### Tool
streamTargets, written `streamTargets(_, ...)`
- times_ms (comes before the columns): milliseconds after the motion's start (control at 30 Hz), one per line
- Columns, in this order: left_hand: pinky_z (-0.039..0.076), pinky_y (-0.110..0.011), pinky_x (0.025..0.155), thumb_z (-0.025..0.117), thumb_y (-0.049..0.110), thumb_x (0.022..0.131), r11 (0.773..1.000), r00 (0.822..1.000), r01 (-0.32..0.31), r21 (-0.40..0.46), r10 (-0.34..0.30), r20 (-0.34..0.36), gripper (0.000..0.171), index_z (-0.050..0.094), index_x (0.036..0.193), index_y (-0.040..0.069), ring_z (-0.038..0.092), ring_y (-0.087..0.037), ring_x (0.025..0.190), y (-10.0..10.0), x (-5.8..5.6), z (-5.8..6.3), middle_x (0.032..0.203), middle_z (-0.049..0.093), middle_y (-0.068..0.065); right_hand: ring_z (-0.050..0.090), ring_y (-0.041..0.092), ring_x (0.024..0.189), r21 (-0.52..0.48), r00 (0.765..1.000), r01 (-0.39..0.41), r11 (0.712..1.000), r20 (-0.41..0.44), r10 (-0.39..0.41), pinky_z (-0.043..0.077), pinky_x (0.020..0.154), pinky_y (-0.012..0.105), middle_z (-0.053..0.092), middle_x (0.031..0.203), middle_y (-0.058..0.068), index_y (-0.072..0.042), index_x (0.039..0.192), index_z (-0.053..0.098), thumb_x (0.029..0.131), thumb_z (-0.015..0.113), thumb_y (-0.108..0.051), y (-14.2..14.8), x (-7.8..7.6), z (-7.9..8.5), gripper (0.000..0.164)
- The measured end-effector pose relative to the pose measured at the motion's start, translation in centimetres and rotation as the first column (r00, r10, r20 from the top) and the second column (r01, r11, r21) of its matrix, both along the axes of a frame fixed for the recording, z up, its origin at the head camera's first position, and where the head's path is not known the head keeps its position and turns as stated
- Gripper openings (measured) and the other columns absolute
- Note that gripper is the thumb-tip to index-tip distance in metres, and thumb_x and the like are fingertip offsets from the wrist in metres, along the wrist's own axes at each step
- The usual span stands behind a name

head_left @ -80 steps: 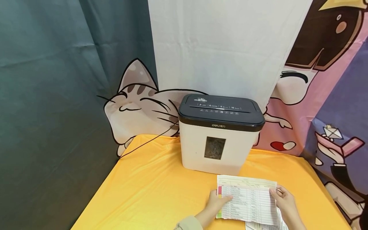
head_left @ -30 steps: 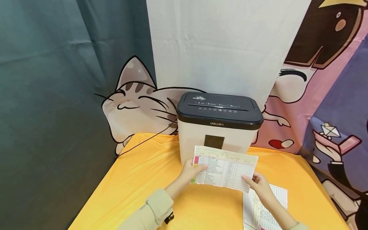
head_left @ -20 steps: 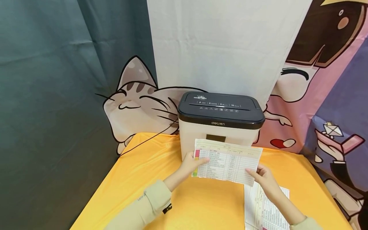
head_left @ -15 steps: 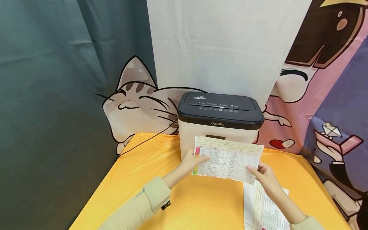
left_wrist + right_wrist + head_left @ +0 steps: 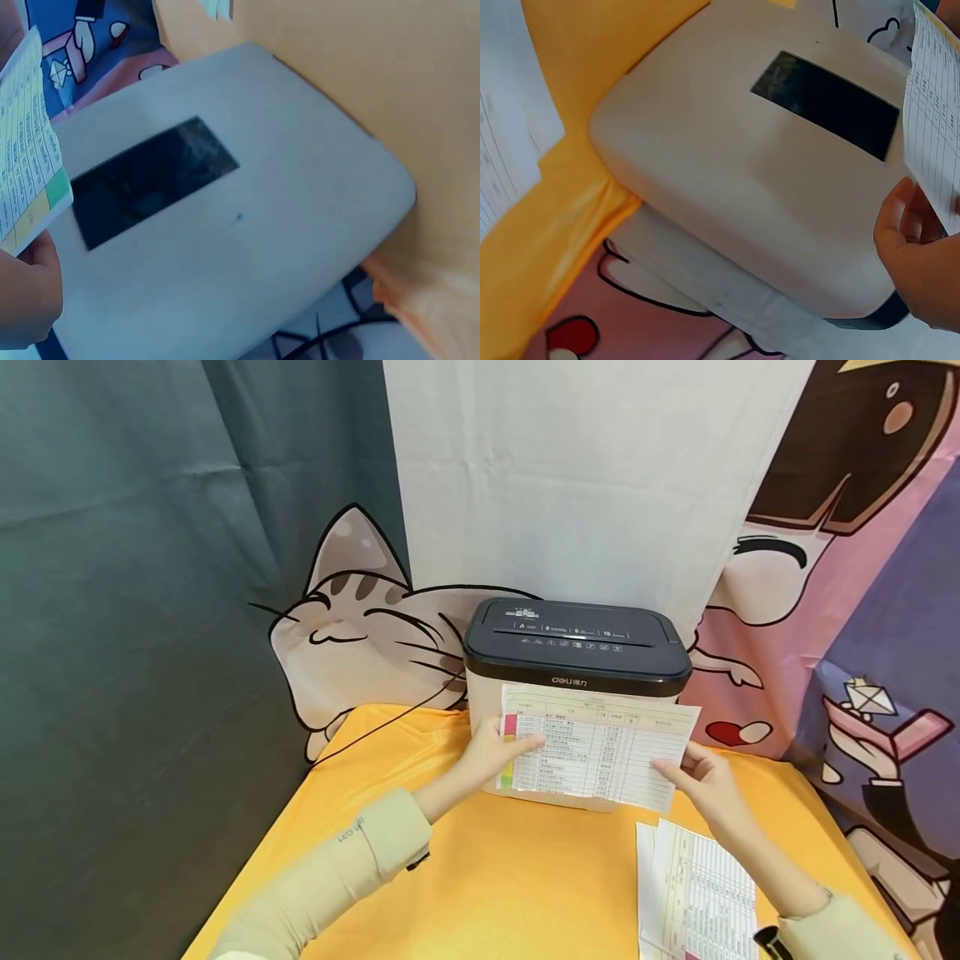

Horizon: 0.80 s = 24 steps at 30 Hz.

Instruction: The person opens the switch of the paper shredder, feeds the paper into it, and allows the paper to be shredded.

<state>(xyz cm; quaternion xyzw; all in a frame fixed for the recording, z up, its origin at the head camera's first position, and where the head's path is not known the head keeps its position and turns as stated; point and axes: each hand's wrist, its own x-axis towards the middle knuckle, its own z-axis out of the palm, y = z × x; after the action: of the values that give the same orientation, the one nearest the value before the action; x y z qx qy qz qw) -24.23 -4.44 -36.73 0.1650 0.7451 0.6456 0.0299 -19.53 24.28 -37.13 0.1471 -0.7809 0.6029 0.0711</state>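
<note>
My two hands hold a printed sheet of paper upright in front of the paper shredder. The left hand pinches its left edge, thumb on the printed face, beside pink, yellow and green blocks. At the right edge the right hand pinches the sheet with the thumb in front. The sheet's top edge overlaps the front of the shredder just below the black lid. The feed slot on the lid shows nothing in it. In the left wrist view the paper stands off the shredder's white front with its dark window.
More printed sheets lie on the yellow tablecloth near the right forearm. A thin black cord runs left from the shredder. Printed curtains hang behind and on both sides.
Both hands have carried the sheet up from the near right, over the stacked papers, to the shredder's front. It now covers the shredder's window. The shredder and the other sheets have stayed put.
</note>
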Motion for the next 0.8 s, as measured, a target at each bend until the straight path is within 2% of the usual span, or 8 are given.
streamTargets(100,0.058,-0.031,0.070,0.070,0.014,0.085,0.999,0.998,0.045,-0.025,-0.046,-0.052,0.027,0.066,0.109,0.001,0.072,-0.025,0.085,-0.4,-0.5,0.5,0.103,0.070,-0.018,0.064,-0.005,0.078,0.118,0.997,0.060,0.991,-0.053,-0.054,0.050,0.070,0.011,0.066,0.088,-0.025,-0.004,0.112,0.065,0.088,0.063,-0.003,-0.1,-0.2,1.2,0.024)
streamTargets(200,0.057,-0.031,0.071,0.068,0.013,0.086,0.996,0.993,0.076,-0.048,-0.080,-0.090,0.028,0.065,0.112,0.001,0.071,-0.025,0.088,-0.9,-1.2,0.8,0.104,0.070,-0.018,0.061,-0.008,0.077,0.259,0.991,0.109,0.960,-0.099,-0.086,0.048,0.069,0.009,0.064,0.086,-0.028,0.010,0.112,0.062,0.087,0.066,-0.006,0.0,-0.6,2.2,0.030)
streamTargets(333,0.058,-0.031,0.069,0.067,0.013,0.087,0.993,0.989,0.073,-0.087,-0.084,-0.123,0.027,0.066,0.112,0.001,0.072,-0.022,0.085,-1.8,-2.2,1.3,0.102,0.071,-0.017,0.060,-0.005,0.075,0.352,0.990,0.093,0.931,-0.132,-0.048,0.048,0.066,0.011,0.067,0.086,-0.022,0.007,0.111,0.065,0.087,0.066,-0.007,0.0,-1.0,3.3,0.027)
streamTargets(433,0.058,-0.031,0.070,0.067,0.012,0.087,0.991,0.984,0.079,-0.108,-0.095,-0.152,0.027,0.066,0.111,0.000,0.072,-0.022,0.084,-2.3,-2.8,2.0,0.102,0.071,-0.017,0.062,-0.003,0.072,0.364,0.990,0.065,0.929,-0.139,-0.015,0.049,0.065,0.012,0.070,0.084,-0.014,0.007,0.109,0.065,0.087,0.066,-0.006,-0.1,-1.4,3.8,0.026)
streamTargets(500,0.058,-0.031,0.070,0.067,0.011,0.087,0.988,0.981,0.091,-0.123,-0.110,-0.158,0.027,0.066,0.112,0.000,0.072,-0.022,0.084,-2.7,-3.0,2.5,0.104,0.071,-0.017,0.063,-0.003,0.071,0.364,0.990,0.056,0.930,-0.140,-0.005,0.048,0.065,0.012,0.070,0.083,-0.014,0.007,0.109,0.065,0.086,0.066,-0.006,-0.1,-1.6,4.2,0.026)
streamTargets(733,0.058,-0.033,0.068,0.066,0.011,0.088,0.976,0.970,0.123,-0.179,-0.156,-0.184,0.026,0.066,0.109,-0.003,0.072,-0.023,0.081,-3.6,-3.6,4.6,0.102,0.070,-0.020,0.063,-0.004,0.071,0.307,0.995,0.046,0.951,-0.095,-0.018,0.051,0.066,0.012,0.065,0.080,-0.026,0.010,0.110,0.062,0.087,0.066,-0.008,-0.3,-2.9,6.0,0.030)
streamTargets(800,0.058,-0.034,0.068,0.067,0.011,0.087,0.975,0.970,0.116,-0.192,-0.152,-0.189,0.025,0.067,0.107,-0.003,0.072,-0.021,0.079,-3.8,-3.7,5.0,0.101,0.071,-0.020,0.063,-0.004,0.071,0.302,0.996,0.046,0.952,-0.090,-0.019,0.051,0.065,0.013,0.065,0.079,-0.026,0.010,0.111,0.062,0.087,0.066,-0.009,-0.4,-3.2,6.6,0.031)
